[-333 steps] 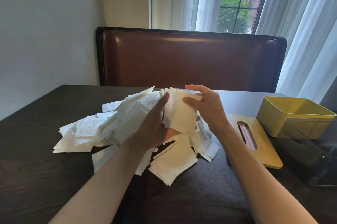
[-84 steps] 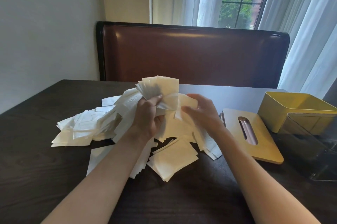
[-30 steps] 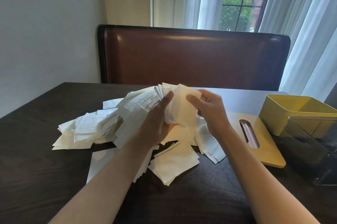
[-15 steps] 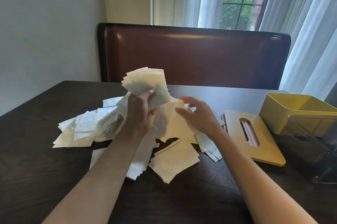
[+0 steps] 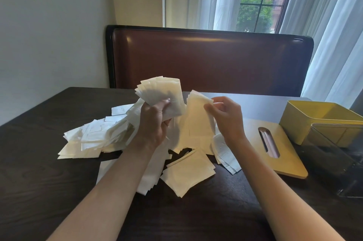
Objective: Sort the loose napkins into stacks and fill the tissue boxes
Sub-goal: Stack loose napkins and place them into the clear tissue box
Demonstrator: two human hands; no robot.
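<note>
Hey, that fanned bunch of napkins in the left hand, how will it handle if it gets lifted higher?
The napkins look thin, so probably light and floppy. They splay at the top, so loose sheets may slip unless the left hand pinches firmly.

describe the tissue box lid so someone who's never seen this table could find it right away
On the dark table, look right of the pile of white napkins, by the right hand. The lid lies flat in front of the open yellow box. It alone is a tan board with a long oval slot.
</note>
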